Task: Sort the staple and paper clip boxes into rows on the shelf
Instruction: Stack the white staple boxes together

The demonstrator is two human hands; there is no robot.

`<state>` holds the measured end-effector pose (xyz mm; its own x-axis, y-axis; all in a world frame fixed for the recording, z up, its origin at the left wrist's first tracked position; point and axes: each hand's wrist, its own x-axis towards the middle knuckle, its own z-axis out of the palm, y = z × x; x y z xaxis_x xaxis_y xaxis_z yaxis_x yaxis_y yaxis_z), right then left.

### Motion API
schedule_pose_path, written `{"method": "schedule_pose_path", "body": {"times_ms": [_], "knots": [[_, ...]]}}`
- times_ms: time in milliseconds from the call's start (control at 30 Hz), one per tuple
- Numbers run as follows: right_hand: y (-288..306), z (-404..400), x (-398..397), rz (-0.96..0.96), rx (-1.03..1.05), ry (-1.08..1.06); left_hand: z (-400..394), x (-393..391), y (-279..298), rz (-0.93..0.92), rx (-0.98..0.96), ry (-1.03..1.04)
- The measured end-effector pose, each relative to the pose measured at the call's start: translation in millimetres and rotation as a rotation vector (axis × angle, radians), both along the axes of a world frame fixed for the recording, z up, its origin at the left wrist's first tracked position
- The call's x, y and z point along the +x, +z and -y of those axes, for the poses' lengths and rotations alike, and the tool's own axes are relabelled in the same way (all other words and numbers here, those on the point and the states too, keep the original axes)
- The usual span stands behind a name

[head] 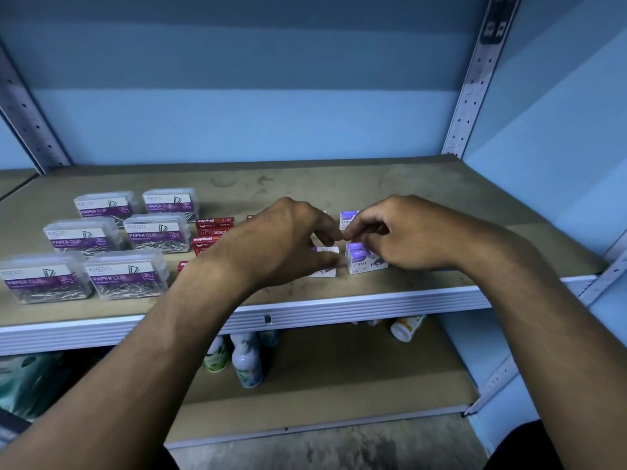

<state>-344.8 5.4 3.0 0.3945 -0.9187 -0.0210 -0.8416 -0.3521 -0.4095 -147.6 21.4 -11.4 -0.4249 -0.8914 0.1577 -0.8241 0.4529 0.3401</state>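
Several clear paper clip boxes (127,278) with purple labels stand in rows on the left of the shelf (424,283). Red staple boxes (214,225) lie in the middle, partly hidden by my left forearm. My left hand (288,240) curls over a purple-and-white staple box (322,273) near the front edge, hiding most of it. Just to its right, my right hand (400,232) holds the top of a second purple-and-white staple box (360,262) with curled fingers. A third such box (347,219) stands behind, between my hands.
Perforated metal uprights (471,83) frame the shelf, with a blue wall behind. On the lower shelf stand spray bottles (247,362), a jar (405,329) lies on its side, and green packages (30,378) sit at the left.
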Motion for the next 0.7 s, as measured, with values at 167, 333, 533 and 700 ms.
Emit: {"method": "schedule_pose_path", "body": {"times_ms": [167,333,533,700], "knots": [[2.5,-3.7,2.1,-0.05,0.067,0.032,-2.6,0.3,4.8,0.028,0.017,-0.005],[-1.1,-1.1,2.4,-0.057,0.05,0.009,-2.5,1.2,5.2,0.035,0.007,0.01],[-4.1,0.9,2.8,-0.081,-0.007,-0.001,-4.8,-0.1,5.2,0.044,-0.011,0.021],[-5.5,1.0,3.2,-0.089,-0.045,-0.016,-2.4,-0.7,3.7,0.033,-0.009,0.035]]}}
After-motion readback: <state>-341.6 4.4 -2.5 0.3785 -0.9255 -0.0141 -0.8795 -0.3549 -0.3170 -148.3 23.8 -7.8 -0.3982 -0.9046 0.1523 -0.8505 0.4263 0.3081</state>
